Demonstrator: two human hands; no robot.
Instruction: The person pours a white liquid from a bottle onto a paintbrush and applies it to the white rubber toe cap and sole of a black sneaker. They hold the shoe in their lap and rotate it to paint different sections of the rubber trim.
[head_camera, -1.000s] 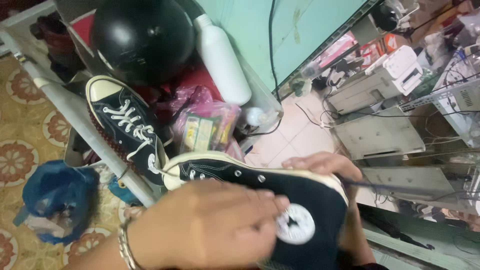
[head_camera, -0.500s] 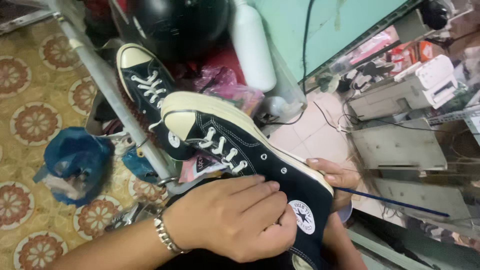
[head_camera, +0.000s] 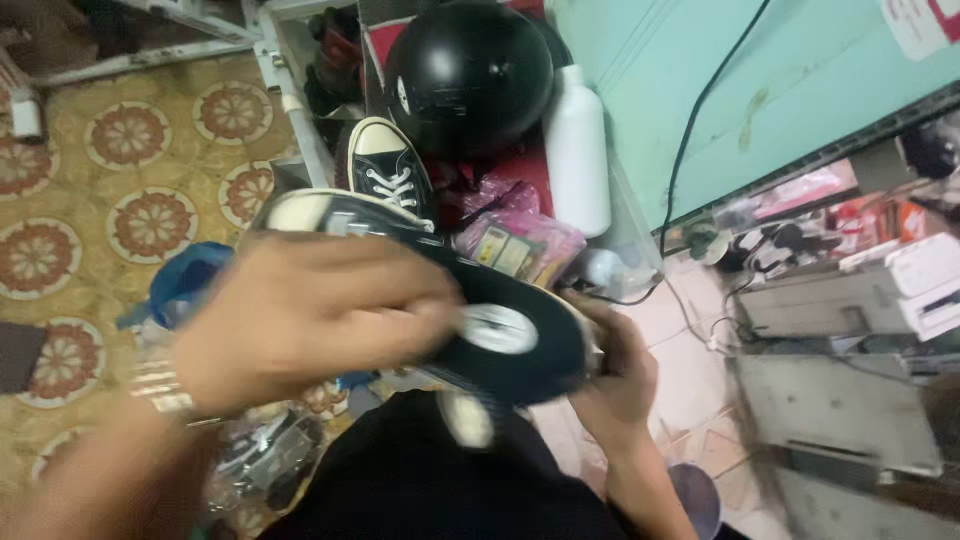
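I hold a black high-top canvas sneaker with a white toe cap and a round white ankle patch, lying sideways over my lap. My left hand, blurred by motion, lies across the shoe's upper and laces, a metal bracelet on its wrist. My right hand grips the heel end from the right. The matching second sneaker stands toe-up behind it, leaning by a white metal bar.
A black helmet and a white plastic bottle sit at the back beside a teal wall with a black cable. A blue bag lies on the patterned floor at left. Grey machines and clutter fill the right.
The shoe has turned and dropped lower toward my lap. My left hand has slid over its front part, blurred in motion. The camera view has tilted up, showing more of the helmet.
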